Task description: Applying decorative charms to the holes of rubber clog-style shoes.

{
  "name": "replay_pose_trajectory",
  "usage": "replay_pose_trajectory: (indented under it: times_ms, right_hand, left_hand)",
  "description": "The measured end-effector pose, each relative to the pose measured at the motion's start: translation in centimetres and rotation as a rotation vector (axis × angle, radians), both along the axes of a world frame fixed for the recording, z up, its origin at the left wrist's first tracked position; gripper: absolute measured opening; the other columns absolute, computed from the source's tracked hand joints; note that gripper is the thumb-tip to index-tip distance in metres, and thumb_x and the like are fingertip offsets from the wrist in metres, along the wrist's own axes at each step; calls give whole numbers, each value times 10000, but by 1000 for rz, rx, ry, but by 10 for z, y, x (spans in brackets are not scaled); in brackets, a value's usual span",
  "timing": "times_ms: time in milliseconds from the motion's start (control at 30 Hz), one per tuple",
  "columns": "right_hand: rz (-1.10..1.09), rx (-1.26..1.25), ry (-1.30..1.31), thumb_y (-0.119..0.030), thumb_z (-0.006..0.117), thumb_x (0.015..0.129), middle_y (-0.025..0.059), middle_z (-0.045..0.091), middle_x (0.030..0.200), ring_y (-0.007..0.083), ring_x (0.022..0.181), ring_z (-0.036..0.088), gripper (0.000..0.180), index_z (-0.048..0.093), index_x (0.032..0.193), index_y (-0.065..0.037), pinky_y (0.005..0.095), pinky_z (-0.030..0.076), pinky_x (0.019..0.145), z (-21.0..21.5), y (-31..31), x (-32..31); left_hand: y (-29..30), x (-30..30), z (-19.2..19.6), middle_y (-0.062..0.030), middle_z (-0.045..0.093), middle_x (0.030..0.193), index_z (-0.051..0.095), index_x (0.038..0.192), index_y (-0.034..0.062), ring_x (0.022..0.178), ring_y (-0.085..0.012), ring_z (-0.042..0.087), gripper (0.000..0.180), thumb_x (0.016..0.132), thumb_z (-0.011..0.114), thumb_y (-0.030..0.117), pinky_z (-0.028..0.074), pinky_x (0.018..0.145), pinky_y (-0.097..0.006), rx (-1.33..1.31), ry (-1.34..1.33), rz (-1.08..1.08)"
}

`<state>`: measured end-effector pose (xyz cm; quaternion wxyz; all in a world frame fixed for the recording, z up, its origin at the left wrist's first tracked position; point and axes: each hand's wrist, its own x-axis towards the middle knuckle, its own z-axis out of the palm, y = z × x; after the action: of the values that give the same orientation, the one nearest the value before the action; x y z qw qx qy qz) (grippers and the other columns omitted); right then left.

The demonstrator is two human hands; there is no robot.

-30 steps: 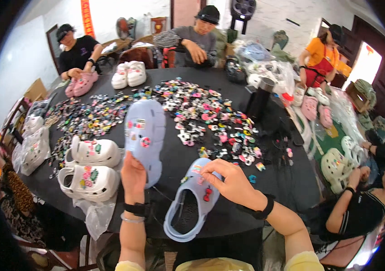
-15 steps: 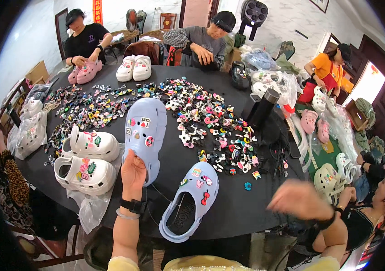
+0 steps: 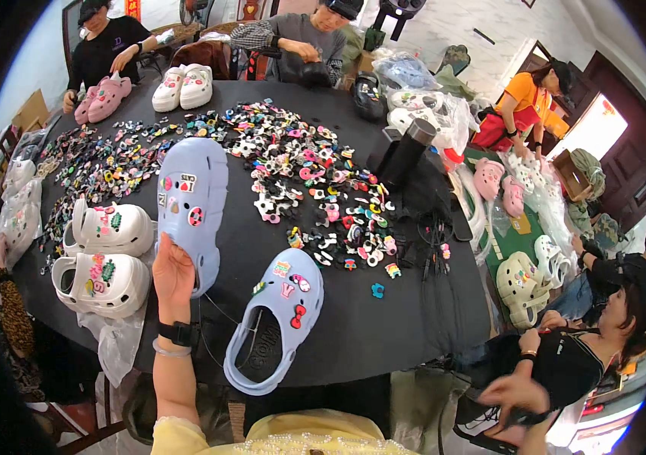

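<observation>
My left hand (image 3: 174,269) is closed on the lower end of a light blue clog (image 3: 200,186), raised upright with its charm-dotted top facing me. A thin cord runs from it toward a second light blue clog (image 3: 309,273), which lies on the black table (image 3: 406,318) with a red bow and other charms on its toe. Off the table's right front edge, my right hand (image 3: 516,396) is smeared by motion, and nothing shows in it. To the left of the held clog stands a pair of white clogs (image 3: 113,282) with colourful charms.
Loose shoe charms (image 3: 292,152) spread across the table's middle. A black cylinder (image 3: 408,152) and cables (image 3: 435,246) lie at the right. Bagged clogs (image 3: 429,110) sit at the far right corner. Several people work around; one person (image 3: 596,326) sits close at my right.
My right hand has swung down and right, away from the table. The view has shifted, so the table's things appear further left and higher. My left hand still grips the blue clog.
</observation>
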<state>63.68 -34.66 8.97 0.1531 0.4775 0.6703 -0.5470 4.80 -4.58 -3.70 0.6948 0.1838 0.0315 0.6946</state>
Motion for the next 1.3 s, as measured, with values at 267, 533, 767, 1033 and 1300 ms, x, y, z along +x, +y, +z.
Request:
replay_pose_trajectory:
  times_ms: [267, 533, 767, 1033, 1300]
  right_hand:
    - [-203, -375, 56, -267, 584, 852, 58, 637, 954, 108, 883, 565, 275, 616, 1025, -55, 260, 451, 771, -98, 8, -88]
    - [-5, -406, 129, -262, 586, 850, 63, 630, 965, 118, 892, 564, 283, 604, 1036, -49, 268, 450, 778, -132, 97, -108]
    - [6, -436, 168, -257, 588, 848, 67, 624, 974, 127, 899, 564, 291, 593, 1046, -43, 276, 448, 783, -135, 112, -121]
    - [-107, -461, 203, -252, 590, 846, 71, 617, 985, 137, 908, 563, 301, 581, 1057, -37, 285, 447, 790, -123, 88, -117]
    - [-285, -513, 241, -247, 593, 845, 76, 610, 995, 148, 916, 562, 312, 570, 1068, -30, 293, 446, 796, -108, 49, -98]
  left_hand:
    - [-6, -3, -6, 45, 532, 571, 547, 829, 128, 522, -65, 512, 145, 913, 494, 234, 430, 507, -216, -297, 131, 254]
    - [-11, 11, 7, 22, 529, 696, 547, 842, 58, 586, -71, 473, 76, 878, 545, 124, 417, 577, -208, -186, 50, 133]
    - [-7, 5, 2, -42, 615, 955, 535, 1023, 24, 854, -108, 602, 168, 878, 538, 109, 493, 764, -232, -50, -6, 34]
    - [-6, 13, 5, -18, 614, 923, 544, 997, 31, 811, -96, 600, 144, 868, 548, 96, 489, 748, -218, -80, 50, 80]
    - [-6, 4, -2, -23, 615, 933, 537, 1029, 29, 820, -100, 594, 190, 872, 550, 135, 476, 782, -239, -22, 59, 59]
